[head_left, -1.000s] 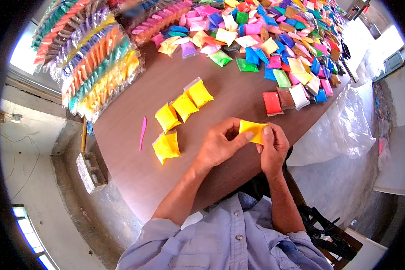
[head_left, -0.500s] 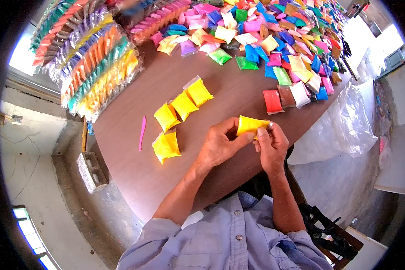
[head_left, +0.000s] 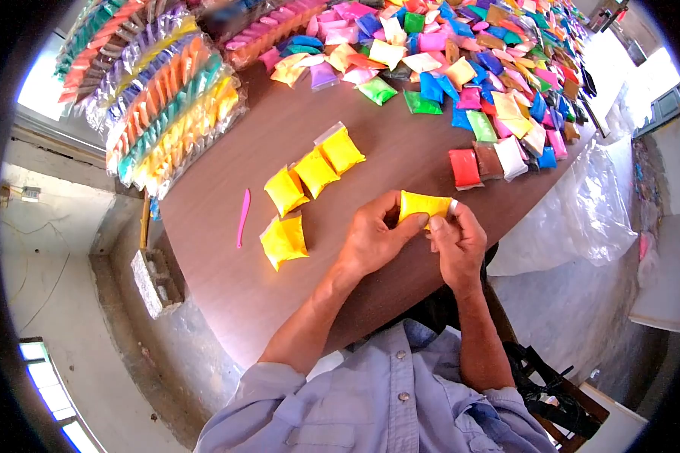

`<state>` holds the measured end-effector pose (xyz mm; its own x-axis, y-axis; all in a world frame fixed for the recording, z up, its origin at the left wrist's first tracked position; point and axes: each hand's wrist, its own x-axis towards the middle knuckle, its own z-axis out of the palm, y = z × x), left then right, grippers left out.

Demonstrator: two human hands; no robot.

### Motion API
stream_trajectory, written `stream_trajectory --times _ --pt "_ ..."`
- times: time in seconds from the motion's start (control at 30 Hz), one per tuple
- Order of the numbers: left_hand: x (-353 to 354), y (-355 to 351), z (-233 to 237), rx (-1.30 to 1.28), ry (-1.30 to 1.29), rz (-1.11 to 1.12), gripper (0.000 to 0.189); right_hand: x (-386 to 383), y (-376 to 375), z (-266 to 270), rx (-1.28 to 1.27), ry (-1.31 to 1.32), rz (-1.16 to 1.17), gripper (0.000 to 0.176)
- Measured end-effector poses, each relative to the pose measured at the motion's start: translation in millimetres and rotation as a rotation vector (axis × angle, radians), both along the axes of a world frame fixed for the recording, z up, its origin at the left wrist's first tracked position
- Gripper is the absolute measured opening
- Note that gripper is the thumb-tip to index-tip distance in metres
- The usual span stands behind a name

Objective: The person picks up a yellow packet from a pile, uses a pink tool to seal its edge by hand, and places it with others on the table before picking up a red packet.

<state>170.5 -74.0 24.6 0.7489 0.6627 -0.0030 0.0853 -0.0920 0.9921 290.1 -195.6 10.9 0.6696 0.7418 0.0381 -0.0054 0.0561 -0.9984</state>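
Between my two hands is a yellow packet [head_left: 423, 204], held above the brown table [head_left: 227, 302]. My left hand [head_left: 375, 235] pinches its left end between thumb and fingers. The right end is gripped by my right hand [head_left: 458, 238], with the thumb on the packet's front. Left of my hands lie several more yellow packets [head_left: 316, 172], three in a slanting row and one [head_left: 284, 240] nearer me. A pink plastic knife-shaped tool [head_left: 243, 217] lies to the left of them.
A large heap of small coloured packets [head_left: 461, 68] covers the table's far side. Red [head_left: 465, 167], brown and white packets sit at its near edge. Long clear bags of coloured packets [head_left: 181, 113] are stacked far left. Clear plastic sheeting [head_left: 574, 204] hangs at the right edge.
The view has shifted slightly, so the table and its packets appear a little further right. Both hands still hold the yellow packet, its top edge now slightly more level.
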Motion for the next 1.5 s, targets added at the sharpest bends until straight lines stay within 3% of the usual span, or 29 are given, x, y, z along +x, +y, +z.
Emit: stream_trajectory --times 0.17,0.6,0.7,1.1,1.37,1.5 --pt "2 1 0 -0.119 -0.060 -0.025 0.021 5 -5 -7 0.011 0.020 0.003 0.029" --pt "1 1 -4 -0.149 -0.065 -0.026 0.016 5 -3 -8 0.037 0.041 0.000 0.022" --pt "5 -1 -6 -0.217 -0.198 -0.004 0.014 3 -4 -3 0.024 0.015 0.039 0.020" --pt "0 2 -5 -0.190 -0.138 -0.038 0.014 4 -3 -1 0.068 -0.021 0.014 0.015" --pt "0 2 -5 -0.001 -0.024 -0.002 0.013 3 -3 -1 0.022 -0.102 0.044 0.014" --pt "0 0 -9 0.014 -0.087 -0.001 0.014 3 -2 0 0.014 -0.109 0.031 0.014"
